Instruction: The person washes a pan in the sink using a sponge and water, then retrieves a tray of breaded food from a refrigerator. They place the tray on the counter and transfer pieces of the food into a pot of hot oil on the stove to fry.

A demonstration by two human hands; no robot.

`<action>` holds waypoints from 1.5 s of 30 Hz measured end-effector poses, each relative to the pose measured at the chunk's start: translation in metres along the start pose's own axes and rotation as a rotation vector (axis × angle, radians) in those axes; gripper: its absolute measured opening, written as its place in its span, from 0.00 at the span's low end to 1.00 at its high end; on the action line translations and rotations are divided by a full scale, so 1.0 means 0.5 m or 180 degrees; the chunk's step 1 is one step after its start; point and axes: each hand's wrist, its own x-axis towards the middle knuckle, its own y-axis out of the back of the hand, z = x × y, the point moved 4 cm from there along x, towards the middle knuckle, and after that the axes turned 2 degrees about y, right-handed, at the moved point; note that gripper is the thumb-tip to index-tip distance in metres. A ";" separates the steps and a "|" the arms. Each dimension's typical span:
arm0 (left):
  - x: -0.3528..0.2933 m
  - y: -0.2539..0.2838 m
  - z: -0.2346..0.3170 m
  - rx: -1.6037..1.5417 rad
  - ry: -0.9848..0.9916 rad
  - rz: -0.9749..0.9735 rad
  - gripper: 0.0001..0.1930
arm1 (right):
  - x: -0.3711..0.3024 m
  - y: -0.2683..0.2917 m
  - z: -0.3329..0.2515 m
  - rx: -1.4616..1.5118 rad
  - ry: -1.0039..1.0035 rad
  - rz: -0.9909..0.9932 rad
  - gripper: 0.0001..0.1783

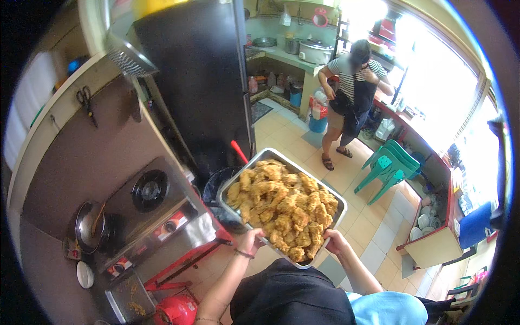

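Observation:
A rectangular metal tray (337, 216) heaped with golden-brown fried chicken (281, 203) is held out in front of my body. My left hand (250, 242) grips its near left edge, and a dark band circles that wrist. On the tray's near right corner, my right hand (337, 242) is closed. The fingers of both hands pass partly under the tray and are hidden. Below the tray, a dark apron covers my front.
To the left stands a two-burner gas stove (149, 189) with a wok (89, 230) on it. A tall black refrigerator (192, 81) rises ahead. Another person (355, 89) stands on the tiled floor, near green plastic stools (391, 165). A red gas tank (176, 310) sits low left.

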 end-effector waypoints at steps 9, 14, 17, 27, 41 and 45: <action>0.374 0.148 -0.178 0.0408 0.0193 -0.1166 0.04 | 0.135 0.264 0.200 -0.0044 0.1051 0.0623 0.21; 0.489 0.122 -0.216 0.0410 0.0354 -0.1525 0.03 | 0.171 0.359 0.210 -0.0183 0.1294 0.1063 0.21; 0.520 0.100 -0.222 0.0463 0.0422 -0.1589 0.03 | 0.179 0.385 0.204 -0.0051 0.1433 0.1028 0.22; 0.557 0.049 -0.216 0.0647 0.0458 -0.1723 0.04 | 0.192 0.396 0.190 0.0093 0.1640 0.1002 0.23; 0.600 0.016 -0.231 0.0727 0.0526 -0.1681 0.03 | 0.188 0.398 0.159 0.0166 0.1713 0.1094 0.24; 0.604 0.006 -0.230 0.0697 0.0584 -0.1749 0.04 | 0.183 0.403 0.154 0.0184 0.1651 0.1178 0.24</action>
